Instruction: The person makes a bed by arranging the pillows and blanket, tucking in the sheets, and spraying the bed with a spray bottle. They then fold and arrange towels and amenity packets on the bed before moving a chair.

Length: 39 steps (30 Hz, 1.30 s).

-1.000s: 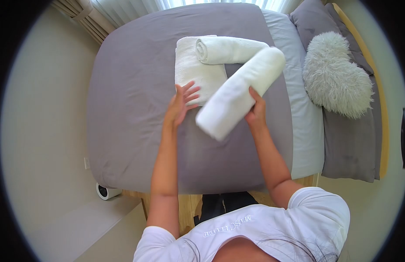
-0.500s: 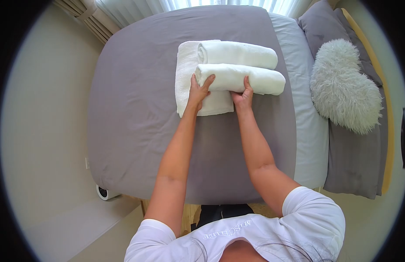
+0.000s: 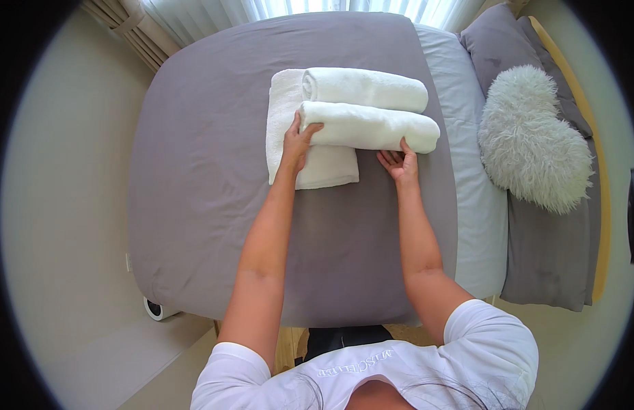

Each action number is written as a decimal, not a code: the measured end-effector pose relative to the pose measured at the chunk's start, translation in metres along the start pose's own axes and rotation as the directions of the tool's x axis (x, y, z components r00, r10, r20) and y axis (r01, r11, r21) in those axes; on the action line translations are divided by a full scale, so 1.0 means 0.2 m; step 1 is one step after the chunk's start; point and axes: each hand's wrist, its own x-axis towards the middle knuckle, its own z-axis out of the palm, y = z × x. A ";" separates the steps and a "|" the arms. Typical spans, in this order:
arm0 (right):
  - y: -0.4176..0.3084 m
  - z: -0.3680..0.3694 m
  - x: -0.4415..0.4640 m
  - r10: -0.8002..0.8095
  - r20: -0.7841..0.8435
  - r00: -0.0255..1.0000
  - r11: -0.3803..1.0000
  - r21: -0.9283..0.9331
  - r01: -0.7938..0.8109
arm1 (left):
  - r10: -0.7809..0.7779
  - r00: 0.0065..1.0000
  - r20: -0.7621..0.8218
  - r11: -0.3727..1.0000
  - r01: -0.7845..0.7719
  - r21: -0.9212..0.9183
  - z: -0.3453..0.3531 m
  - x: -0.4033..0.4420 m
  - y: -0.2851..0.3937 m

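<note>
Pinched nearer towel roll [image 3: 365, 126] with left fingers [image 3: 295, 124], right fingers [image 3: 390, 159] loosely spread; kinda risked rolling it toward near bed edge [image 3: 351, 314], releasing lopsided.

The near rolled towel [image 3: 365, 126] lies partly over a folded towel [image 3: 327, 169]; a second rolled towel [image 3: 371, 89] lies along its far side. The left hand [image 3: 298, 145] grasps the near rolled towel's left end; the right hand's [image 3: 403, 165] thumb touches its near edge.

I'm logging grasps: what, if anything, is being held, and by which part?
The near rolled towel, by its left end, in the left hand. The right hand touches its near side; whether it grips is unclear.
</note>
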 end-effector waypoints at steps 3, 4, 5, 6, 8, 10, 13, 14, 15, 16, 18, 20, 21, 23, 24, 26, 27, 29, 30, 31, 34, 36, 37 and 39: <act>-0.12 0.02 -0.08 -0.129 -0.204 0.970 0.929 -0.368 0.046 | 0.004 0.998 -0.056 0.998 -0.008 -0.069 -0.01 0.00 -0.01; -0.15 0.03 -0.11 -0.326 -0.327 0.887 0.812 -0.578 0.085 | -0.014 0.996 -0.089 0.992 0.002 -0.130 -0.01 -0.01 -0.01; -0.19 0.01 -0.08 -0.326 -0.325 0.888 0.810 -0.581 0.085 | -0.015 0.996 -0.092 0.991 0.003 -0.133 0.00 -0.01 -0.01; -0.25 0.00 -0.04 -0.456 -0.271 0.848 0.742 -0.642 0.194 | -0.005 0.995 -0.098 0.989 -0.010 -0.144 0.00 -0.01 0.00; -0.32 -0.04 0.02 -0.568 -0.205 0.797 0.661 -0.691 0.293 | 0.007 0.994 -0.112 0.988 -0.024 -0.150 0.00 -0.01 -0.01; -0.35 -0.05 0.07 -0.370 0.069 0.926 0.667 -0.674 0.317 | 0.105 0.984 -0.146 0.970 -0.134 -0.204 0.00 0.01 -0.04; -0.33 -0.07 0.09 -0.413 0.018 0.911 0.602 -0.745 0.287 | 0.126 0.990 -0.069 0.970 -0.138 -0.201 -0.03 0.02 -0.09; -0.33 -0.09 0.08 -0.409 0.017 0.912 0.600 -0.748 0.282 | 0.122 0.990 -0.073 0.970 -0.134 -0.203 -0.03 0.00 -0.10; -0.32 -0.09 0.08 -0.410 0.012 0.912 0.582 -0.766 0.272 | 0.124 0.990 -0.073 0.991 -0.128 -0.047 -0.03 -0.01 -0.10; -0.31 -0.08 0.08 -0.409 0.010 0.913 0.566 -0.782 0.262 | 0.129 0.989 -0.075 0.986 -0.120 0.113 -0.03 -0.01 -0.09; -0.32 -0.07 0.08 -0.417 -0.018 0.909 0.520 -0.825 0.222 | 0.225 0.960 -0.166 0.902 -0.141 0.408 -0.04 -0.05 -0.08; -0.29 -0.16 0.18 -0.630 0.044 0.775 0.354 -0.872 0.337 | 0.407 0.902 -0.142 0.720 -0.221 0.658 -0.12 -0.08 -0.13; -0.30 -0.14 0.16 -0.729 0.055 0.682 0.212 -0.930 0.302 | 0.510 0.860 -0.023 0.566 -0.315 0.762 -0.16 -0.12 -0.15; -0.31 -0.12 0.09 -0.815 0.086 0.573 0.082 -0.962 0.260 | 0.605 0.796 0.029 0.357 -0.304 0.883 -0.18 -0.28 -0.11; -0.33 -0.12 0.07 -0.839 0.073 0.539 0.048 -0.977 0.208 | 0.632 0.773 -0.055 0.349 -0.221 0.911 -0.21 -0.34 -0.13; -0.38 -0.11 0.12 -0.862 0.062 0.503 0.025 -0.986 0.164 | 0.630 0.697 -0.344 0.508 -0.035 0.861 -0.26 -0.43 -0.22; -0.42 -0.13 0.17 -0.820 0.082 0.566 0.072 -0.967 0.245 | 0.561 0.631 -0.535 0.657 0.053 0.752 -0.27 -0.45 -0.30; -0.44 -0.15 0.27 -0.773 0.111 0.624 0.127 -0.938 0.324 | 0.002 0.668 -0.744 0.994 0.080 0.074 -0.33 -0.44 -0.44; -0.44 -0.14 0.32 -0.609 0.051 0.791 0.289 -0.915 0.281 | -0.220 0.759 -0.613 0.973 0.130 -0.190 -0.32 -0.45 -0.48; -0.43 -0.14 0.35 -0.406 0.008 0.914 0.430 -0.880 0.199 | -0.403 0.818 -0.412 0.877 0.216 -0.429 -0.25 -0.49 -0.45; -0.38 -0.03 0.24 -0.497 -0.015 0.868 0.300 -0.941 0.156 | -0.541 0.831 -0.129 0.660 0.325 -0.678 0.02 -0.47 -0.44; -0.36 -0.05 0.24 -0.525 -0.053 0.850 0.332 -0.932 0.146 | -0.562 0.827 -0.017 0.606 0.398 -0.689 0.11 -0.43 -0.42; -0.36 -0.05 0.25 -0.524 -0.061 0.850 0.322 -0.938 0.131 | -0.573 0.816 -0.076 0.623 0.373 -0.687 0.15 -0.40 -0.42; -0.37 -0.06 0.26 -0.517 -0.046 0.855 0.331 -0.932 0.150 | -0.592 0.795 -0.134 0.633 0.355 -0.688 0.16 -0.34 -0.45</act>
